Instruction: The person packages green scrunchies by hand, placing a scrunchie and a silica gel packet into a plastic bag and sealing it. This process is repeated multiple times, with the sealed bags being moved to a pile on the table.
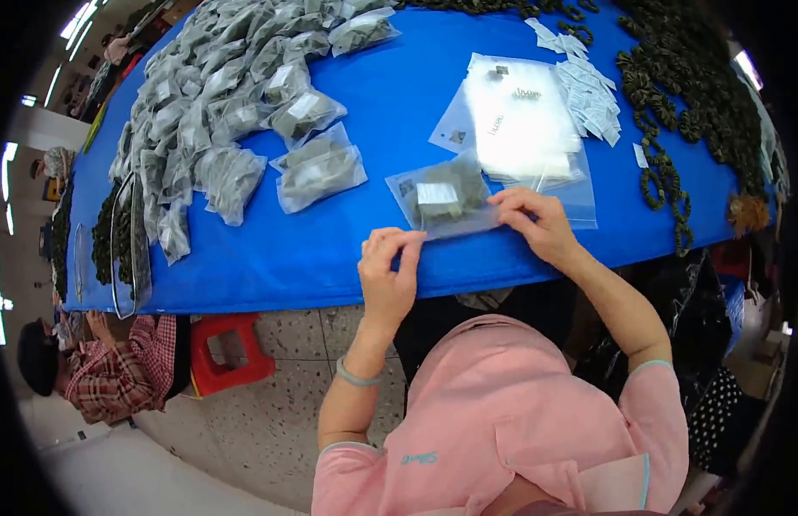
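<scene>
A clear plastic bag [439, 196] with dark green contents and a white label lies on the blue table in front of me. My left hand [388, 267] pinches its lower left corner. At the bag's right edge, my right hand [536, 224] has its fingers closed on the plastic. Just behind the bag is a stack of flat, empty clear bags [523, 120], bright with glare. Small white labels [588, 90] lie scattered beside that stack. To the left of my hands rests another filled bag [320, 172].
A large heap of filled bags [218, 86] covers the table's left part. Dark green twisted loops [687, 77] are piled along the right side. A wire-framed holder [128, 249] stands at the left edge. A person in a checked shirt [115, 378] sits near a red stool [231, 357].
</scene>
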A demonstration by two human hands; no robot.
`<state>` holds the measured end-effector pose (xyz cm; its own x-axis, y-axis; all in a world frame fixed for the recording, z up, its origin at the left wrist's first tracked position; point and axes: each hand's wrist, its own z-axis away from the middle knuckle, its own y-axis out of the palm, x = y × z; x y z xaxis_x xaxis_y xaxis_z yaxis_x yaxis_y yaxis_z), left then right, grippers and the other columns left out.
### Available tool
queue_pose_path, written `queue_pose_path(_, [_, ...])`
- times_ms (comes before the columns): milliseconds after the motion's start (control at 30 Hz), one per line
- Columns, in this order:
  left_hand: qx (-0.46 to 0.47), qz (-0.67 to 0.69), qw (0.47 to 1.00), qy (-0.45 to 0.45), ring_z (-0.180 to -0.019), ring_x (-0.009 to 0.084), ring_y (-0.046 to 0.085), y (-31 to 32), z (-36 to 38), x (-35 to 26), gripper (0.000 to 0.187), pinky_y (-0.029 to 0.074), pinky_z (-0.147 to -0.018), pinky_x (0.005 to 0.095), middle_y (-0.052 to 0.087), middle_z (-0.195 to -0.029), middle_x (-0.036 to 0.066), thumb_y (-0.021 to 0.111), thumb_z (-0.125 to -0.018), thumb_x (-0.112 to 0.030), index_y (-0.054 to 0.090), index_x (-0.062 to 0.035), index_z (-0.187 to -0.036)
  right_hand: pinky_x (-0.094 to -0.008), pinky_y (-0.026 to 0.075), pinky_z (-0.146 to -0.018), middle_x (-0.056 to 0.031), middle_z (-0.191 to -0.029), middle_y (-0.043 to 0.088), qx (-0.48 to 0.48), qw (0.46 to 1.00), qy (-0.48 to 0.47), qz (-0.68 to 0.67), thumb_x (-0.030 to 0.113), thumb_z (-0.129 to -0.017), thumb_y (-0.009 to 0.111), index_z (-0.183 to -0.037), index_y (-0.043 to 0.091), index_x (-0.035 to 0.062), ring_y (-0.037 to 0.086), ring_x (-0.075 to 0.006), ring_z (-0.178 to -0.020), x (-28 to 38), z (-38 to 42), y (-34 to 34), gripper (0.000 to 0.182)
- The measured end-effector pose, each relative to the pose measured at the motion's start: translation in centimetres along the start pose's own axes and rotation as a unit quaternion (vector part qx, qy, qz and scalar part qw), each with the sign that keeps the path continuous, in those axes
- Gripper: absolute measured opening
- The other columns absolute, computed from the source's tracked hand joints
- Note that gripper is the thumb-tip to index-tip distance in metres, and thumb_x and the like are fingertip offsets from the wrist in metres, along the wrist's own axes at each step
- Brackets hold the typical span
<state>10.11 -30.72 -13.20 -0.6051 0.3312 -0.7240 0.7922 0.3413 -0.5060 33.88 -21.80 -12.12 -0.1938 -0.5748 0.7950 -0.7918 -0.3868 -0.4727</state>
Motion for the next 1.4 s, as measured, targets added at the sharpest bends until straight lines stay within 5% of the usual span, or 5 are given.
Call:
queue_pose_path(233, [-0.085, 0.159, 0.945, -0.273, -0.058, 0.0111, 0.044, 0.5, -0.1, -2.0, 0.022, 0.038, -0.056, 0.0237, 0.062, -0.068, 0.002, 0.062, -0.095, -0.013, 0.063, -0.0039, -0.075, -0.019, 0.043, -0.06, -0.0031, -0.067, 0.064, -0.167, 0.955, 0.213, -0.12, 0.009, -0.095, 0.062, -0.091, 0.066, 0.0018, 0.055, -0.0071, -0.059, 1.4, -0.4, 3.2, 0.01])
queue_pose_path(933, [-0.119, 0.0, 0.975, -0.185, -0.052, 0.0145, 0.04, 1.9, -0.1, -0.9, 0.031, 0.035, -0.048, 0.0284, 0.05, -0.06, 0.003, 0.065, -0.087, -0.007, 0.048, -0.0031, -0.061, -0.021, 0.036, -0.048, 0.0009, -0.059, 0.056, -0.271, 0.941, 0.202, -0.005, 0.007, -0.09, 0.067, -0.078, 0.063, 0.0019, 0.043, -0.0079, -0.05, 2.0, 0.5, 5.0, 0.014])
queue_pose_path(1133, [-0.014, -0.178, 0.966, -0.187, -0.065, 0.0194, 0.05, 1.8, -0.1, -0.9, 0.008, 0.042, -0.057, 0.0308, 0.058, -0.08, 0.008, 0.066, -0.084, -0.006, 0.058, -0.0046, -0.087, -0.0259, 0.046, -0.058, -0.0053, -0.08, 0.065, -0.199, 0.936, 0.191, 0.218, 0.002, -0.085, 0.066, -0.097, 0.065, 0.0012, 0.056, -0.0159, -0.066, 1.9, 0.8, 4.5, 0.012])
queue_pose_path(1333, [-0.107, -0.213, 0.97, 0.055, -0.116, 0.0349, 0.054, 2.3, -2.3, -3.0, 0.066, 0.048, -0.094, 0.0386, 0.051, -0.135, 0.019, 0.066, -0.079, -0.005, 0.043, -0.0105, -0.141, -0.0341, 0.05, -0.086, -0.0126, -0.112, 0.066, -0.136, 0.928, 0.018, 0.347, -0.002, -0.08, 0.064, -0.122, 0.058, 0.0012, 0.061, -0.0261, -0.101, 1.8, 0.4, 4.6, 0.043])
queue_pose_path(1400, [0.13, -0.232, 0.959, 0.094, -0.131, 0.0411, 0.044, 2.3, -2.6, -4.4, 0.068, 0.042, -0.106, 0.0435, 0.044, -0.145, 0.02, 0.068, -0.075, -0.006, 0.049, -0.0111, -0.14, -0.0374, 0.048, -0.098, -0.0145, -0.124, 0.063, -0.005, 0.932, 0.019, 0.362, -0.002, -0.079, 0.063, -0.131, 0.054, 0.0016, 0.058, -0.0291, -0.115, 1.7, 0.7, 5.0, 0.053])
